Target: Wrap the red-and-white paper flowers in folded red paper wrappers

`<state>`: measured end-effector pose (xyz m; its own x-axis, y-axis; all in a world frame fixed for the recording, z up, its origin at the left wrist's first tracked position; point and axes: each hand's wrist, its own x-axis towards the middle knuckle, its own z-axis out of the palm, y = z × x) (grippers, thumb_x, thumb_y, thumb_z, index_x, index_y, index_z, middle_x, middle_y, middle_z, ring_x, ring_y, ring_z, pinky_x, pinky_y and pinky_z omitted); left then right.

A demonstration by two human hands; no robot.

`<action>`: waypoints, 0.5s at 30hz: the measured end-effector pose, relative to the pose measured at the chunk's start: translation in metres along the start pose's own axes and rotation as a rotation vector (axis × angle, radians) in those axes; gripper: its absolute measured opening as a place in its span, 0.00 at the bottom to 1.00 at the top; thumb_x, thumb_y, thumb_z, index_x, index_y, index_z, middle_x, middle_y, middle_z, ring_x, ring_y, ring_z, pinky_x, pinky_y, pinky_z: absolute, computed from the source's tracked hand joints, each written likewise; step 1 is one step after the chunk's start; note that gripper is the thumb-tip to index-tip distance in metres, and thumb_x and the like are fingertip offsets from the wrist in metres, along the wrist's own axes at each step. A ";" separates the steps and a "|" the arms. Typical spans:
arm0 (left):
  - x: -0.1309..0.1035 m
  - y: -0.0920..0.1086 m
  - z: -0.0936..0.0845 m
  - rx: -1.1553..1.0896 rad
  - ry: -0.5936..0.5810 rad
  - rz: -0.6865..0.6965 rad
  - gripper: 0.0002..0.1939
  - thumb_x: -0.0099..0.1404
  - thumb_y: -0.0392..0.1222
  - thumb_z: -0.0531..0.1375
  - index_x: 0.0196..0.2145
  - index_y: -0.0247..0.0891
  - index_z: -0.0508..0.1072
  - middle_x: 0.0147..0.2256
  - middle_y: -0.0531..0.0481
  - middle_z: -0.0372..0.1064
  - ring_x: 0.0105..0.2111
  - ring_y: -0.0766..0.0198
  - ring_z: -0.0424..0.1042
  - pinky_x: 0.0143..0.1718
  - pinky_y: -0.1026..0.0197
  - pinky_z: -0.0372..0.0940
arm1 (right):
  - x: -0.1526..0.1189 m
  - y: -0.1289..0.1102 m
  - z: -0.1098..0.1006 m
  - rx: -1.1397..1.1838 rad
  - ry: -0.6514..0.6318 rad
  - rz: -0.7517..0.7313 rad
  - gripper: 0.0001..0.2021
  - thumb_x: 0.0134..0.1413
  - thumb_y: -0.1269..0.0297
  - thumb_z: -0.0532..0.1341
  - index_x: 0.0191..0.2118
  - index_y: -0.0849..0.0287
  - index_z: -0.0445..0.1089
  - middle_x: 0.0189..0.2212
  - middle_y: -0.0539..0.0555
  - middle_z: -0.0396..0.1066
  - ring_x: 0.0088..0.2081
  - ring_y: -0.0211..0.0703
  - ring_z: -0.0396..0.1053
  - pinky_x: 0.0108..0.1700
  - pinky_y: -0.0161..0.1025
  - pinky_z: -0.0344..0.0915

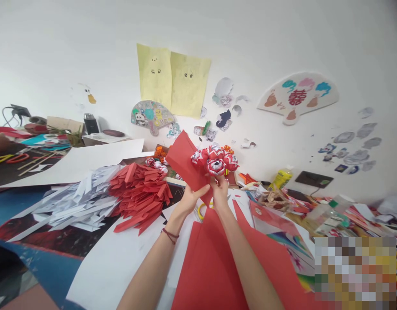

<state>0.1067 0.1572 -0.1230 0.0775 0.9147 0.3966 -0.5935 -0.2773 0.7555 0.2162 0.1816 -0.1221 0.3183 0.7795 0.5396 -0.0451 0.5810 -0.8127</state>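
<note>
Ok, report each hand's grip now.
Left hand: closed, holding the broad red paper sheet.
Right hand: closed, holding the round red-and-white paper flowers from below.

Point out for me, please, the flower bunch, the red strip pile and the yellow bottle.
Flower bunch (215, 165), head view: front flower.
Red strip pile (139, 190), head view: its middle.
Yellow bottle (282, 177), head view: its body.

Left forearm (153, 267): bare, slender, tapering to the wrist. One thin, dark red cord bracelet (170, 234) worn just behind the left hand (192, 196); cord appears doubled into narrow strands, weave too small to tell. Right forearm (246, 258): bare, similar taper to the bare right hand (220, 191)
</note>
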 end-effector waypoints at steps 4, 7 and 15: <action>0.004 -0.003 -0.002 0.016 0.089 -0.021 0.30 0.49 0.47 0.73 0.48 0.35 0.72 0.49 0.41 0.74 0.50 0.49 0.73 0.56 0.46 0.64 | 0.006 0.010 -0.009 -0.071 0.029 -0.021 0.11 0.48 0.59 0.63 0.37 0.58 0.75 0.36 0.54 0.77 0.44 0.51 0.70 0.49 0.47 0.64; 0.010 -0.001 -0.003 0.047 0.108 0.016 0.28 0.51 0.48 0.71 0.47 0.34 0.73 0.48 0.41 0.75 0.48 0.51 0.74 0.54 0.48 0.66 | 0.012 0.018 -0.014 -0.073 0.022 -0.014 0.10 0.47 0.59 0.63 0.35 0.59 0.75 0.32 0.53 0.76 0.39 0.49 0.70 0.45 0.46 0.65; 0.025 -0.001 0.000 0.366 0.307 0.253 0.16 0.57 0.48 0.66 0.39 0.33 0.76 0.40 0.42 0.78 0.41 0.53 0.76 0.45 0.54 0.71 | 0.015 0.017 -0.012 -0.113 0.103 -0.080 0.09 0.45 0.59 0.64 0.32 0.59 0.75 0.31 0.53 0.75 0.38 0.48 0.68 0.44 0.44 0.64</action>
<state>0.1087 0.1802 -0.1137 -0.3017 0.8348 0.4606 -0.2414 -0.5342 0.8102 0.2314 0.2008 -0.1307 0.4126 0.7003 0.5825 0.0893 0.6053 -0.7910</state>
